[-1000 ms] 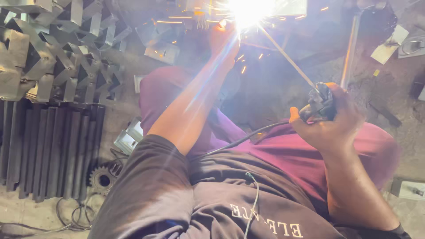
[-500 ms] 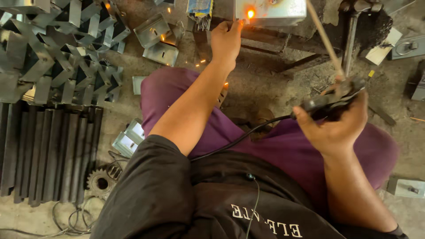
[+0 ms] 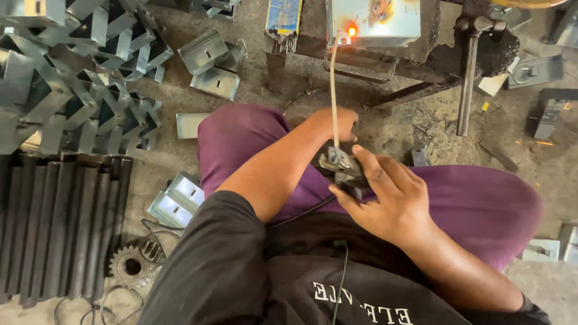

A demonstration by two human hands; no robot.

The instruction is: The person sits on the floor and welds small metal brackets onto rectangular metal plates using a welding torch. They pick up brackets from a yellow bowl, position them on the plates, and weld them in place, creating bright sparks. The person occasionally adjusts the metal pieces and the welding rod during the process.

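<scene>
Right hand (image 3: 394, 201) fingers wrap the electrode holder (image 3: 342, 168), its welding rod (image 3: 333, 90) upright; left hand (image 3: 337, 123) fingers curl beside the rod.

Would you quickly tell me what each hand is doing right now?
Left hand: closed around the welding rod near the holder.
Right hand: closed on the black rod holder, gripping it over the lap.

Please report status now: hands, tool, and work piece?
Right hand grips electrode holder; left hand at the welding rod. Rod tip near glowing spot on metal box. Nothing blocking.
</scene>
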